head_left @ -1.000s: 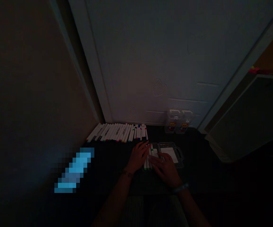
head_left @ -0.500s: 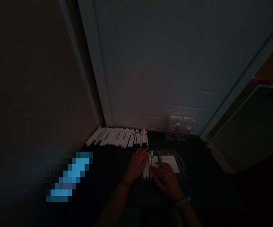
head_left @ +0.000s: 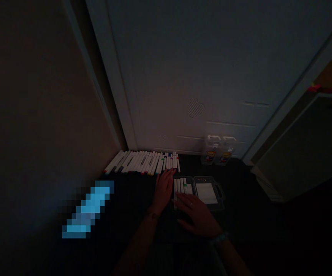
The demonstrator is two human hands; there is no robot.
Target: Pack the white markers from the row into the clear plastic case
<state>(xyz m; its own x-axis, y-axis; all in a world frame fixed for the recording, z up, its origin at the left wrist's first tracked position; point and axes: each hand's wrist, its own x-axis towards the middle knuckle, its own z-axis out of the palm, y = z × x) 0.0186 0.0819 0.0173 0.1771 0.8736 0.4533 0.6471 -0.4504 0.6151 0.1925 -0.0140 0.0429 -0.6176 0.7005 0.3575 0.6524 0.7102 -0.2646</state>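
A clear plastic case (head_left: 221, 191) lies open on the dark tabletop, with several white markers (head_left: 182, 185) side by side in its left half. A white sheet or card (head_left: 206, 193) rests in the right half. My right hand (head_left: 198, 216) is over the near part of the left half, its fingers stretched across the lower ends of those markers, thumb apart. Just left of the case, my left hand (head_left: 163, 188) reaches forward with fingers extended, their tips at the near edge of a long row of white markers (head_left: 139, 163). No object shows in either hand.
Two clear plastic cases (head_left: 210, 153) with handles and bright labels stand upright against the pale panel (head_left: 166, 76) at the back. A blurred bright blue patch (head_left: 89, 209) is at left. The scene is very dim.
My left hand has moved off the case, forward and left towards the marker row. My right hand has slid towards the near left of the case and covers the markers' lower ends.
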